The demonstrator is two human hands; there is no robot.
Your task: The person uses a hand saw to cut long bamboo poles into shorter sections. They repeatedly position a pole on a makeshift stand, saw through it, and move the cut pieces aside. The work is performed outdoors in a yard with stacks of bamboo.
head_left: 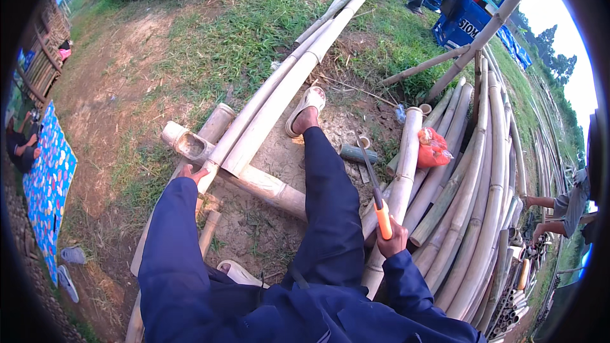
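My right hand [395, 239] grips the orange handle of a machete [372, 178]. Its dark narrow blade points away from me, curves at the tip and passes just left of a thick bamboo pole [406, 165]. On the left, my left hand [192, 173] is closed round the near end of a long pale bamboo pole [264, 94]; part of the fingers is hidden. A second, thicker pole [298, 79] runs close beside it. Both rest across a bamboo crosspiece [273, 189]. A short bamboo piece with a cut-out hollow [190, 145] lies beside my left hand.
Many bamboo poles [486, 190] are piled on the right, with a red plastic bag [433, 147] on them. A green bamboo offcut [358, 154] lies between my foot and the pile. Beyond stand slanting posts [489, 28] and a blue cart [467, 22] near a person. A patterned blue sheet [49, 181] hangs left.
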